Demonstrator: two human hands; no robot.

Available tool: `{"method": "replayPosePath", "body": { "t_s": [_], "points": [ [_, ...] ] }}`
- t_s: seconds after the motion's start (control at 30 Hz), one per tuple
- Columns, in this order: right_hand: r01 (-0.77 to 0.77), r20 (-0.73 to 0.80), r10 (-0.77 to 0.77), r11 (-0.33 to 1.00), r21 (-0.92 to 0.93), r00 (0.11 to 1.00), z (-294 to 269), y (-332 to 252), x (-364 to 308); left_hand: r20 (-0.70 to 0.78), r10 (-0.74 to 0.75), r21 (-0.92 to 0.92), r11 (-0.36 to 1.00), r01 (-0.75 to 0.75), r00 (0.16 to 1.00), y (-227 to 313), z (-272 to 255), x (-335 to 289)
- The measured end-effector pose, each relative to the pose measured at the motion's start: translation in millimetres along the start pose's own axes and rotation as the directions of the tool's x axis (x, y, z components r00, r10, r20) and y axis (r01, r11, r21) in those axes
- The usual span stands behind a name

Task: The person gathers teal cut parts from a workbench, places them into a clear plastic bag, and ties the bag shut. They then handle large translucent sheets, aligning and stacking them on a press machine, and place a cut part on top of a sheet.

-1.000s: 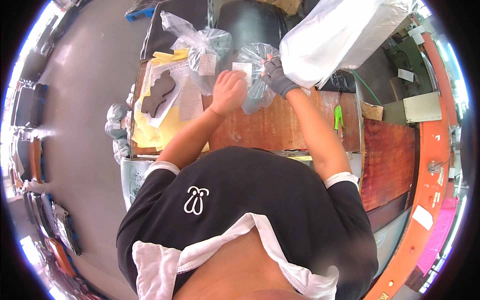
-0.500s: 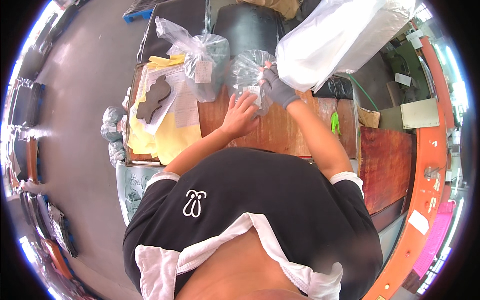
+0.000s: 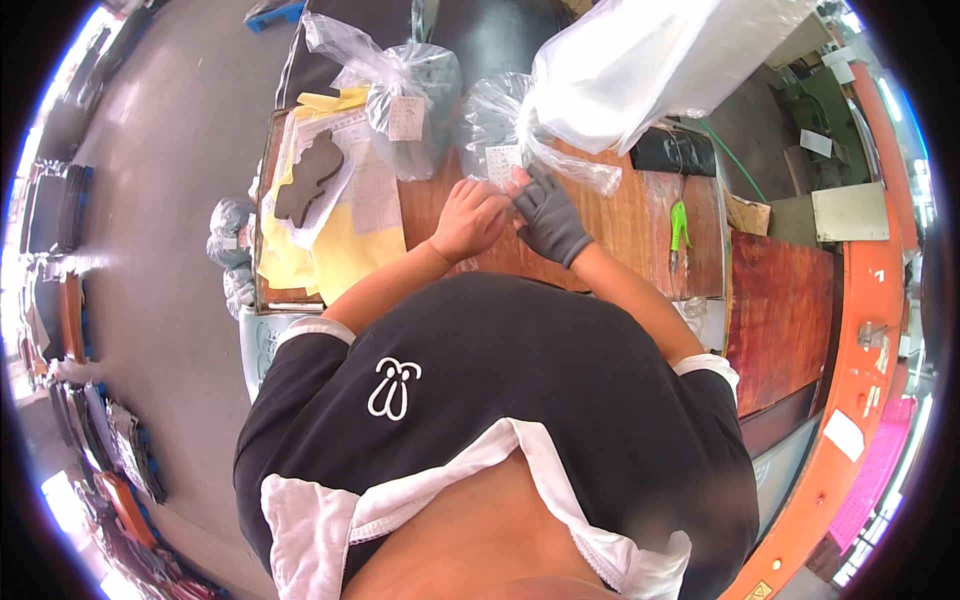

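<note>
A tied clear plastic bag (image 3: 485, 112) with dark contents sits on the wooden table. A white printed label (image 3: 502, 163) is at its near side. My bare left hand (image 3: 472, 218) is just below the label, its fingers curled together; whatever they hold is hidden. My right hand (image 3: 552, 218), in a grey fingerless glove, has its bare fingertips pinched at the label's lower right corner. The two hands almost meet. Another tied clear bag (image 3: 425, 135), also with a white label, stands to the left.
Yellow and white papers (image 3: 360, 235) lie at left under a dark wavy-edged piece (image 3: 310, 178). A large white plastic bag (image 3: 670, 65) bulges over the far right. A black bundle (image 3: 672, 152) and green-handled snips (image 3: 679, 228) are on the table's right. An orange frame (image 3: 858, 330) runs along the right.
Both hands have drawn nearer to me and closer together, and my left fingers have curled in. My right hand has left the bag's gathered top, whose loose end now spreads to the right.
</note>
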State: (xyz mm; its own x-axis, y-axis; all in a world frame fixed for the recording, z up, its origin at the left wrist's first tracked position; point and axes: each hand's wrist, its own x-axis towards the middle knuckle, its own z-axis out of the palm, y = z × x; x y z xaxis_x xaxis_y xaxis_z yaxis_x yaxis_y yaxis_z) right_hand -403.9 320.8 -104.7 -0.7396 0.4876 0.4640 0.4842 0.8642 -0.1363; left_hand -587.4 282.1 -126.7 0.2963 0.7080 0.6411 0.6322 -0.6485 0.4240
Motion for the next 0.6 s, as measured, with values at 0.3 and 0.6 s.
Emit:
{"method": "replayPosePath", "body": {
  "t_s": [0.3, 0.6],
  "points": [
    [-0.418, 0.100, 0.409, 0.903, 0.098, 0.907, -20.0, -12.8, -87.5, -0.122, -0.268, 0.000, 0.963, 0.270, 0.956, -12.9, -19.3, 39.8],
    [-0.803, 0.177, 0.783, 0.575, 0.160, 0.596, 5.2, -30.6, -196.7, 0.324, -0.444, 0.417, 0.860, 0.295, 0.835, -43.3, 28.6, 132.4]
  ]
}}
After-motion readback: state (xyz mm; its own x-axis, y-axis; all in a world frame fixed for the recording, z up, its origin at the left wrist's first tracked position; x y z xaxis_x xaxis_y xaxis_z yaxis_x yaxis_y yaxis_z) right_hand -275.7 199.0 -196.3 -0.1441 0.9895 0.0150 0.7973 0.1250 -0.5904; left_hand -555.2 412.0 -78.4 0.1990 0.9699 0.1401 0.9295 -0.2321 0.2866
